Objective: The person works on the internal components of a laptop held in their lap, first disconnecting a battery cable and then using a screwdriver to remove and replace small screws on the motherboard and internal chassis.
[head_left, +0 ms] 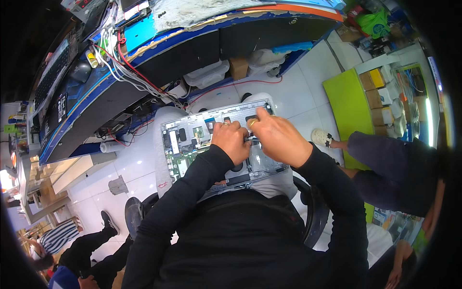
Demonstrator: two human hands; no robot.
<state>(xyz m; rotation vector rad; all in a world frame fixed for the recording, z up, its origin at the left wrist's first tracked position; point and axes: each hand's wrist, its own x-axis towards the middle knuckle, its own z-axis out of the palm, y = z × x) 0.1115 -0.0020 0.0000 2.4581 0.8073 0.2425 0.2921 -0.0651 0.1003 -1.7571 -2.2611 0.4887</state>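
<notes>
An opened laptop base (192,137) lies across my lap, its inner parts exposed. A green circuit board (182,166) shows at its left side. My left hand (232,140) rests over the middle of the base with its fingers curled down, a ring on one finger. Close beside it, my right hand (280,137) is closed, thumb and fingers pressed together at the far right part of the base. Whatever either set of fingertips grips is hidden beneath the hands. Along the near edge sits a dark flat part (238,180).
Ahead stands a dark workbench (178,55) with hanging cables (122,62) and plastic tubs (208,74) below. A green cabinet (344,96) is at the right, near a person in dark shorts (385,164). Other people sit at the lower left. My chair arm (134,212) is close by.
</notes>
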